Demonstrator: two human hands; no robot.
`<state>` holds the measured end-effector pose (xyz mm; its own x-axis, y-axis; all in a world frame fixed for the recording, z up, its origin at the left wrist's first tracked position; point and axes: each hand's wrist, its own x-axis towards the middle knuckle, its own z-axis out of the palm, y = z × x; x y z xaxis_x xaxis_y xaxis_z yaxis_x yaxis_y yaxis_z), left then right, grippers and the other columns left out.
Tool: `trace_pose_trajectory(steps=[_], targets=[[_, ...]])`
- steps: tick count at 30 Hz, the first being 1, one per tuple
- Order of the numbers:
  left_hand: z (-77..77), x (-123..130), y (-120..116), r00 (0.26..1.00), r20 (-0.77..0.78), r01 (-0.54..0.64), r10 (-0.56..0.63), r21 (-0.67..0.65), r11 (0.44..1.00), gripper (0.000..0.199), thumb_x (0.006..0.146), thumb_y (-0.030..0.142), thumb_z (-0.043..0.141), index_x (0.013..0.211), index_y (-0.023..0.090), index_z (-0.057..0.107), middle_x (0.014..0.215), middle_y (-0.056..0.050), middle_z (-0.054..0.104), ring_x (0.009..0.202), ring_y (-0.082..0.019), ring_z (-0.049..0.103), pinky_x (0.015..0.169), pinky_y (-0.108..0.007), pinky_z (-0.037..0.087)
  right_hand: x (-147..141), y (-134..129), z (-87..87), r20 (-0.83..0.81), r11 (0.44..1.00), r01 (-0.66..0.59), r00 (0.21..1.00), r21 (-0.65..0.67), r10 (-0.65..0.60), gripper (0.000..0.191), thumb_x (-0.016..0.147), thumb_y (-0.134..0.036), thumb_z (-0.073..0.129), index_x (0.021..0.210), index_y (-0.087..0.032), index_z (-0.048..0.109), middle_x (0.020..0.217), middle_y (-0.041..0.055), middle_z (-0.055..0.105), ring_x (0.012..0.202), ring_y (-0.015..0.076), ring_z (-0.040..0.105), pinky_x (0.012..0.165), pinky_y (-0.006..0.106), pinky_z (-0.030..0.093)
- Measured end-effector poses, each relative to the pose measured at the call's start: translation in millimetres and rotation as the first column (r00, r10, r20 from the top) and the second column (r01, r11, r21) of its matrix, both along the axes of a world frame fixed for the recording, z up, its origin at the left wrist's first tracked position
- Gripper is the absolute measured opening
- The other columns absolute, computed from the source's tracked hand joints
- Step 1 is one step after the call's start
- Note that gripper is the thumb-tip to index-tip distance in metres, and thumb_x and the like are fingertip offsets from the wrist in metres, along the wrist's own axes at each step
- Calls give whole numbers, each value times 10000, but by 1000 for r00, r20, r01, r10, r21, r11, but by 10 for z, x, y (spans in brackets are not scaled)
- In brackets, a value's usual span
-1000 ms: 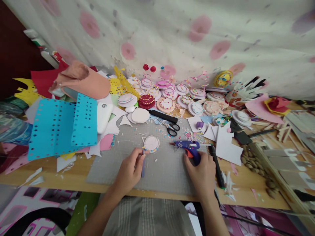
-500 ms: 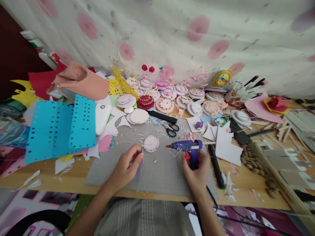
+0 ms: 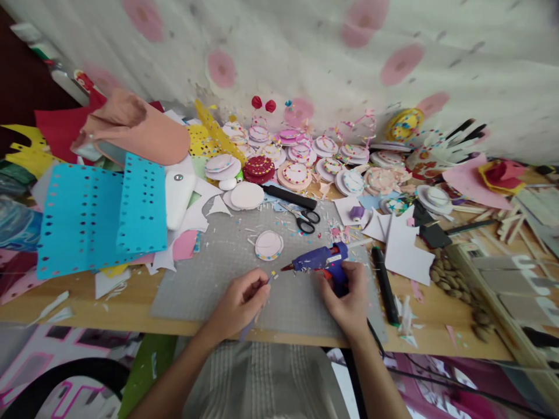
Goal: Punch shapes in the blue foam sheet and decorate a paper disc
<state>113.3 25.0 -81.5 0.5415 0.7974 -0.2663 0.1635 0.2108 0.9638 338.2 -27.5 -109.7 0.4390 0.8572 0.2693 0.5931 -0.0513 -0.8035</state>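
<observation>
My left hand [image 3: 244,299] is closed on slim purple tweezers [image 3: 248,331], whose back end hangs below my fingers. At their tip is a tiny yellow piece [image 3: 273,273], too small to make out well. My right hand [image 3: 347,297] grips a blue hot glue gun [image 3: 315,259] with its red trigger, and the nozzle points left, close to the yellow piece. Just beyond the tweezers lies a small white disc hat [image 3: 269,245] with coloured dots along its near rim. It rests on the grey cutting mat [image 3: 209,291], touched by neither hand.
Black-handled scissors [image 3: 305,221] and a black cutter [image 3: 290,196] lie behind the disc hat. Several decorated little hats [image 3: 297,174] crowd the back. Blue dotted sheets [image 3: 100,215] stand at left. A black marker [image 3: 385,285] and white paper scraps [image 3: 406,244] lie at right.
My left hand has brought the tweezers and the yellow piece right, away from the disc hat's left edge. The glue gun has moved left and tilted, its nozzle now near the tweezers' tip.
</observation>
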Motion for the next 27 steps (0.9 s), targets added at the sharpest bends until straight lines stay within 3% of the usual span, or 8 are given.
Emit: trace_pose_trajectory(steps=[6, 27], targets=[[-21, 7, -15, 1000, -13, 10, -10, -11, 1000, 169, 912, 310, 471, 794, 189, 463, 602, 73, 391, 473, -58, 384, 444, -168, 303, -3, 0, 14, 85, 999, -39, 996, -3, 39, 304, 775, -320, 665, 954, -217, 442, 717, -44, 452, 553, 102, 422, 499, 218, 388], [1, 9, 14, 999, -29, 39, -40, -29, 999, 194, 905, 339, 467, 777, 196, 439, 588, 74, 379, 459, -65, 393, 426, -168, 319, 10, 2, 8, 124, 998, -57, 991, 4, 56, 282, 793, -319, 650, 957, -220, 442, 727, -37, 471, 567, 116, 440, 519, 234, 398]])
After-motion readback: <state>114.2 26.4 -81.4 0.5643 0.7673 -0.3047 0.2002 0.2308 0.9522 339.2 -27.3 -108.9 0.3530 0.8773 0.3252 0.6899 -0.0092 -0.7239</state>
